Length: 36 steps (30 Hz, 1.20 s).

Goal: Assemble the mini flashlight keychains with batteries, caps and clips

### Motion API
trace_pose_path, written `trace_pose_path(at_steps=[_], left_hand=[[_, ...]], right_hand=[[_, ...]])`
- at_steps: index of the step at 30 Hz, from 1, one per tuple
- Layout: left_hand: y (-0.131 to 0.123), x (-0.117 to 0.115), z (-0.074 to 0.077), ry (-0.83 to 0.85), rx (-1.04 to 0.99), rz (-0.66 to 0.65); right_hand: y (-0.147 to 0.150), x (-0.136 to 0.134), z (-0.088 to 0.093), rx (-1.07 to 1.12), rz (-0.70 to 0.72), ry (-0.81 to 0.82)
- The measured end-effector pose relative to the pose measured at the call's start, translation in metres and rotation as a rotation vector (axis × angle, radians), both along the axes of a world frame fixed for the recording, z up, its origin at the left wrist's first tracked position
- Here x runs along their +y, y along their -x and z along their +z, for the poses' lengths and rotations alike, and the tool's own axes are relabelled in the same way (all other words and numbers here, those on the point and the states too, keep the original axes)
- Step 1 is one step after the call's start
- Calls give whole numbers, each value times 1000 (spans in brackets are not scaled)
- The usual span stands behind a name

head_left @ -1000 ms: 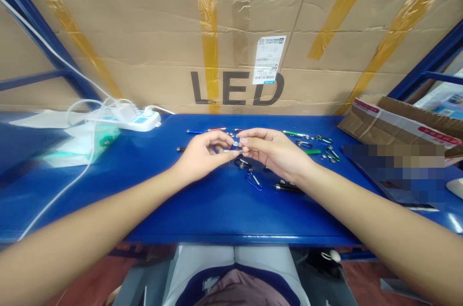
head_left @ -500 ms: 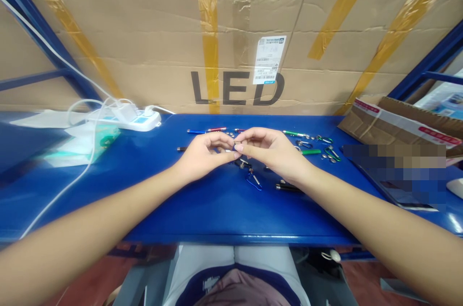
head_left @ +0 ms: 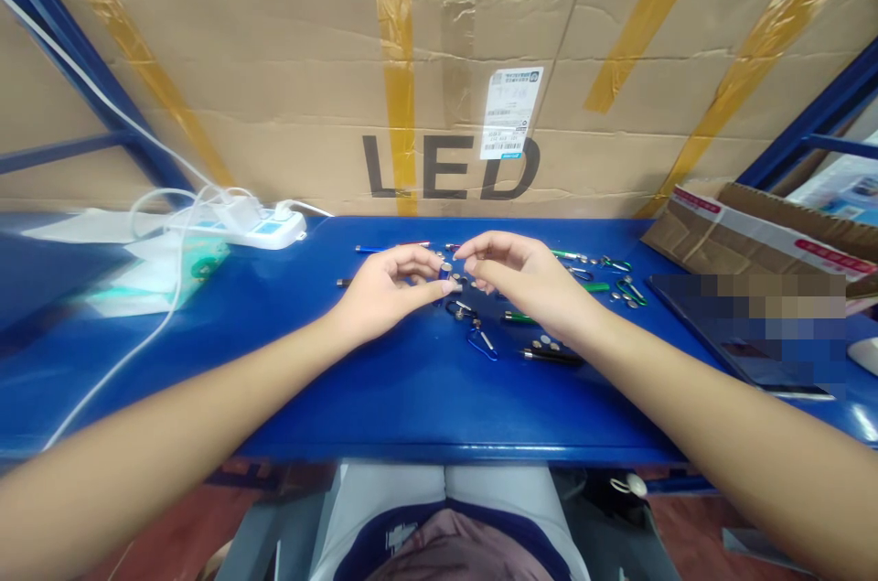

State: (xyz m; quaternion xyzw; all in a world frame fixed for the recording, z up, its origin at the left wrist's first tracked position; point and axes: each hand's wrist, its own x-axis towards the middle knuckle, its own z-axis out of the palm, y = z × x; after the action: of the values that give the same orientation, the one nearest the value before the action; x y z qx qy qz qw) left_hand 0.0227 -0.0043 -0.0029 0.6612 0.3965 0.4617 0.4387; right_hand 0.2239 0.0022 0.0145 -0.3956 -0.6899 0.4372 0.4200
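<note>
1. Two bare hands work above the middle of the blue tabletop (head_left: 384, 398), with both forearms reaching in from the lower corners and converging.
2. One small blue tube (head_left: 444, 271) sits between the two hands, raised just off the tabletop. It is pinched by the left hand (head_left: 388, 290) between the thumb and the curled index finger.
3. The tube's long axis runs roughly up and down in the view, leaning slightly. It is too small to tell which end is which.
4. The left hand lies palm inward with its wrist low and the other fingers folded under.
5. The right hand (head_left: 530, 281) arches over from the other side, knuckles up. Its fingertips are bunched together just beside the tube, but I cannot tell whether they pinch anything or touch the tube.
6. Loose parts lie scattered under and behind the hands.
   - One blue carabiner (head_left: 481, 343) lies nearest the person.
   - One black tube (head_left: 552, 358) lies crosswise below the right wrist.
   - Two green tubes lie further out, one (head_left: 519, 317) by the right palm and one (head_left: 566, 253) further back.
   - A blue tube (head_left: 370, 249) and a red tube (head_left: 412, 244) lie end to end at the back.
   - Two green carabiners (head_left: 631, 291) lie to the right.
7. One white power strip (head_left: 264, 230) lies at the left, well apart from the hands.
8. One large cardboard box (head_left: 274, 87) printed "LED" stands behind and carries one white label (head_left: 508, 112).
</note>
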Motion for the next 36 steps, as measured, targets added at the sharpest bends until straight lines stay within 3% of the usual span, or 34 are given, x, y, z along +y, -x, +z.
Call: trace_pose_path(at_steps=[3,6,11,17,21,27,32,36], left_hand=[[0,1,1,3,-7,48],[1,2,1,6,-6,93],[2,3,1,19,-15,106],[2,3,0,26,-4,115],[2,4,0,26,7,113],[2,4,0,15,12,104],[3,3,1,21,-6,97],[1,2,1,40,-22,69]], right_hand=[[-8,4,3,-351,33,-102],[-16,5,6,-631,175,-226],[-27,-1,10,-805,397,-314],[-27,-1,8,-847,423,-427],[-27,2,7,-861,489,-411],[-26,2,12,-821,452,-364],[-22,3,15,-599,329,-227],[-15,4,12,-272,221,-39]])
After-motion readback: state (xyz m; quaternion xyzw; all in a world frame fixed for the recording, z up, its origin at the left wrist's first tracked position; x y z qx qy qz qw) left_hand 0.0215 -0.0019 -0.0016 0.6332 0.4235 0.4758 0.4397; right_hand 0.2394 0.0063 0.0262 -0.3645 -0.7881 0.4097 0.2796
